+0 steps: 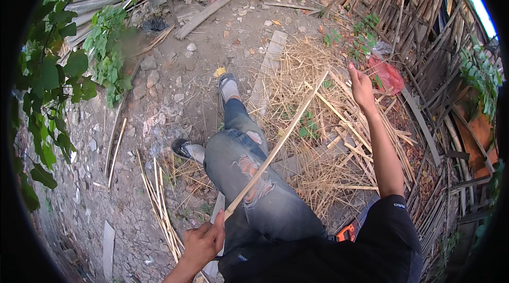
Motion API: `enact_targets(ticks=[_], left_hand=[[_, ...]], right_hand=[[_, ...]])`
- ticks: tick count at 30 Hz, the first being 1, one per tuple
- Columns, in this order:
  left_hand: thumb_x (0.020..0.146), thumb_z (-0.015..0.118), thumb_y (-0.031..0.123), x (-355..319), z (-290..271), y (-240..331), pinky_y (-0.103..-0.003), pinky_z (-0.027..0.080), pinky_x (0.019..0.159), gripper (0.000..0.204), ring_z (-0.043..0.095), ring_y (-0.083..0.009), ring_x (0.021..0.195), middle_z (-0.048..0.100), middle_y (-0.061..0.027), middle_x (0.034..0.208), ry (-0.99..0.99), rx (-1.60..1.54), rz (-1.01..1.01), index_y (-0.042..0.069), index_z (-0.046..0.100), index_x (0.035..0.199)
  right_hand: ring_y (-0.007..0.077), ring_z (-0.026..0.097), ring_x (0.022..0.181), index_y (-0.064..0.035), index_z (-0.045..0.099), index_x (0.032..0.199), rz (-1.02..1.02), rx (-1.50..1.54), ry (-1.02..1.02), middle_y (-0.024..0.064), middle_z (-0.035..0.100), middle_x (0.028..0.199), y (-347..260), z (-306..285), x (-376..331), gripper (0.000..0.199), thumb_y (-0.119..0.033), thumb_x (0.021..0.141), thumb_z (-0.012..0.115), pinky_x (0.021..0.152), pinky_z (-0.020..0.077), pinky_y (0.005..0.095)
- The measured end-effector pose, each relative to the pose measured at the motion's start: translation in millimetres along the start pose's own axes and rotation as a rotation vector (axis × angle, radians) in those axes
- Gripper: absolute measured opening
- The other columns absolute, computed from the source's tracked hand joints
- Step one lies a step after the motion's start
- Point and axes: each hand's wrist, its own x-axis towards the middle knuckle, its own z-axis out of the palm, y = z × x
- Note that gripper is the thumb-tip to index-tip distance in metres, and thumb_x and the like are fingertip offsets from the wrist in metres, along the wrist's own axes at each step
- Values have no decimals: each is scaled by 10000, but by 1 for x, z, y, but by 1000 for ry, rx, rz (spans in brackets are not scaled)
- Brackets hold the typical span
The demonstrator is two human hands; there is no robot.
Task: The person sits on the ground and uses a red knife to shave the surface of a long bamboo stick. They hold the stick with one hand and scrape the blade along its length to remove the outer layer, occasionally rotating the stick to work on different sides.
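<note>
My left hand [204, 240] is closed round the lower end of a long, pale bamboo strip [275, 147]. The strip slants up and away to the right, passing over my thigh in torn jeans [260, 190]. My right hand [362, 89] is raised beyond the strip's far tip, a little to its right and apart from it. One digit points upward; the other fingers are partly hidden, and I see nothing held there. Below the right arm lies a loose pile of split bamboo pieces [360, 140] on straw-like shavings [302, 63].
More bamboo strips [159, 203] lie left of my legs. An orange-handled tool [347, 231] is beside my right hip. A red plastic bag [386, 75] sits near the stick fence [413, 23]. Boards [202, 18] and stones lie on the dirt; leafy vines [50, 81] hang at left.
</note>
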Motion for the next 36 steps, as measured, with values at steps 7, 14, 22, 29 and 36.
enact_targets(ticks=[7,14,22,29,36], left_hand=[[793,758,80,6,1,5,-342,438,420,550,537,-174,426,544,-8,595,4,-30,-21,46,675,1337],[794,741,69,6,-4,6,-332,446,425,529,536,-166,430,533,-18,600,-4,8,2,11,680,1317],[794,742,49,-8,-12,-3,-345,458,424,519,545,-186,427,546,-30,591,-30,17,14,3,678,1307],[790,753,23,-18,-6,-7,-348,477,433,497,580,-204,444,583,-43,598,-10,-58,-15,-1,690,1282],[822,739,16,-6,-8,-6,-348,478,435,479,583,-214,441,604,-63,608,-3,-97,-15,8,686,1298]], right_hand=[[304,554,521,13,624,779,-272,-27,-475,158,537,558,-106,4,-120,504,-423,1028,584,558,441,441],[419,637,600,18,669,831,-208,-49,-470,220,599,607,-109,10,-130,513,-448,1028,578,602,479,503],[184,462,569,31,581,723,88,53,-43,95,475,547,-5,10,-23,718,-599,1046,462,592,403,419],[69,334,531,-107,480,674,41,182,-5,-60,371,573,31,-11,-34,606,-569,1066,473,498,250,311],[405,591,546,-5,637,823,-434,-73,-518,201,566,583,-102,-1,-144,444,-407,1007,597,572,464,484]])
